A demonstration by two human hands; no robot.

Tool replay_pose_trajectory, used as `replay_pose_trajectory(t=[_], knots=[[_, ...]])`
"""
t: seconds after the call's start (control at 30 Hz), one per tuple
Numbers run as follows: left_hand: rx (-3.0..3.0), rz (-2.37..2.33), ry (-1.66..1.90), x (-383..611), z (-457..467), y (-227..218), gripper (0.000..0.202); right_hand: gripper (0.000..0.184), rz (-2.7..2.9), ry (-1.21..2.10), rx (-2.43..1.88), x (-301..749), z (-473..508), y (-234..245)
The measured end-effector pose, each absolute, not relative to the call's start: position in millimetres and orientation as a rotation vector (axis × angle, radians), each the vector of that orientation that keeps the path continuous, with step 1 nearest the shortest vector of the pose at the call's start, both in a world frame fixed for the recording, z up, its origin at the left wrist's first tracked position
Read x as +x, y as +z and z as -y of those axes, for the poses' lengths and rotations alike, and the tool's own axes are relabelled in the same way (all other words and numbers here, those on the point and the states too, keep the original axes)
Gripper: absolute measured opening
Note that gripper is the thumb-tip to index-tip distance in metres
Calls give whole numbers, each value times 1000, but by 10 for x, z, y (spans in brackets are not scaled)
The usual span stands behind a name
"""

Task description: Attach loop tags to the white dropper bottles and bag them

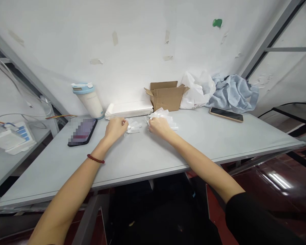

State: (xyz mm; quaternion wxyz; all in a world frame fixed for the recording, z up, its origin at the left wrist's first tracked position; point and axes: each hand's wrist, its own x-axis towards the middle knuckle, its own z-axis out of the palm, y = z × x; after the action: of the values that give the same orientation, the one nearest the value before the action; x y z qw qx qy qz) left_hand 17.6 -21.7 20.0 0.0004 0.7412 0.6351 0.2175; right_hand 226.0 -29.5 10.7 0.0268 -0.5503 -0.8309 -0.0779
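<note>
My left hand (116, 129), with a red bead bracelet (96, 159) on its wrist, is closed at the near end of a small bunch of clear plastic tags (134, 127). These fan out to the right from its fingertips, with thin loops of string beside them. My right hand (159, 126) is closed on a larger bunch of similar clear plastic tags (169, 119), which spreads behind it and to its right. Its fingers partly hide where it grips. Both bunches are low over the grey table, with a gap between them.
A stack of white boards or envelopes (129, 109) lies behind my hands, beside an opened cardboard box (168, 97). Farther right are a white plastic bag (197, 90), blue cloth (233, 93) and a phone (226, 114). Leftward are a tumbler (88, 102) and another phone (83, 132).
</note>
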Motion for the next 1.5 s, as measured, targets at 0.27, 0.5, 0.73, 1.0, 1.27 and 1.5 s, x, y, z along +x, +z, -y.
replay_pose_trajectory(t=[0.27,0.5,0.73,1.0,1.27,1.5], knots=[[2344,-1957,710,186,209,158,33,28,2429,-52,-1714,2265,265,47],[2370,-1925,696,204,218,162,32,20,1949,301,-1503,2397,158,88],[2374,-1851,716,219,230,157,32,26,1539,597,-1321,2433,144,152],[1952,-1507,856,270,234,147,28,29,1366,891,-1237,2406,204,205],[1826,-1301,780,325,327,251,28,29,1393,925,-1218,2373,220,205],[1944,-1175,737,339,341,235,27,29,1471,910,-1157,2369,197,135]])
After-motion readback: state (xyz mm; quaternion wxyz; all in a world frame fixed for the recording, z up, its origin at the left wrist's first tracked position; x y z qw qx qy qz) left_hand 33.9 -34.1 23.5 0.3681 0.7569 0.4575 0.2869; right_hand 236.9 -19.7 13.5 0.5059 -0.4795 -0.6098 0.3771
